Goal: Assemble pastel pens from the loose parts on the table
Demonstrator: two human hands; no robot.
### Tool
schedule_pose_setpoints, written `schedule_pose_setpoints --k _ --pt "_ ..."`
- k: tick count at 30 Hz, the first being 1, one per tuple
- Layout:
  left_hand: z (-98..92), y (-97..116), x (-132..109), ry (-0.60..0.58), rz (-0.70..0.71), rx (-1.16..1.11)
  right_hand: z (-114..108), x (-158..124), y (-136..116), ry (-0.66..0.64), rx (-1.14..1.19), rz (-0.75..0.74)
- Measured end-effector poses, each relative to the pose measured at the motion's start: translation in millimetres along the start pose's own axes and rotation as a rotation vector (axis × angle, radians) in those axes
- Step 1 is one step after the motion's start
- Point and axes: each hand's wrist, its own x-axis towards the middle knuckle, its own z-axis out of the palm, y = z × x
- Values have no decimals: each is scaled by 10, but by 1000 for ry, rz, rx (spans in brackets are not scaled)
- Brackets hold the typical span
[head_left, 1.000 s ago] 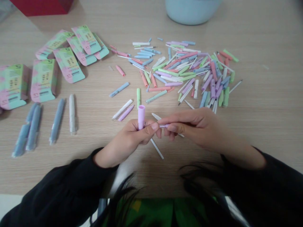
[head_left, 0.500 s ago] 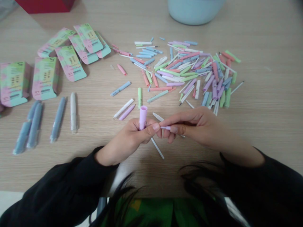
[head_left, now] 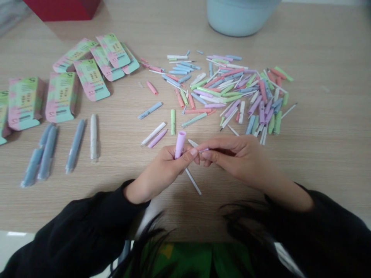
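Note:
My left hand (head_left: 162, 170) is closed around a lilac pen barrel (head_left: 180, 143) that stands up out of the fist, open end upward. My right hand (head_left: 232, 156) pinches a thin lilac-and-white pen part (head_left: 204, 150) right beside the left thumb; its fingertips touch the left hand's. A white refill stick (head_left: 193, 181) lies on the table under both hands. Just beyond them lie a lilac pen piece (head_left: 157, 138), a white one (head_left: 153, 134) and a green one (head_left: 173, 121).
A heap of pastel pen parts (head_left: 232, 92) covers the table's middle. Printed card boxes (head_left: 87, 73) lie far left, with wrapped blue and white pens (head_left: 75, 144) near them. A pale blue tub (head_left: 240, 15) and a red box (head_left: 62, 7) stand at the back.
The lilac barrel has tilted slightly right in my left hand. My right hand's fingers have drawn in closer to it. The view has shifted down a little.

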Motion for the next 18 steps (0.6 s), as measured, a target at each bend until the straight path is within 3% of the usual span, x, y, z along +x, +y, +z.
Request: schedule_pose_setpoints --k 6,11,18 --pt "-5 33 11 -78 71 84 -55 16 -27 57 -115 -25" --pt "-34 29 -3 -115 138 288 -209 -25 -274 281 -301 -165" --pt "-24 16 -39 -161 157 290 -144 -58 -454 154 -554 -320"
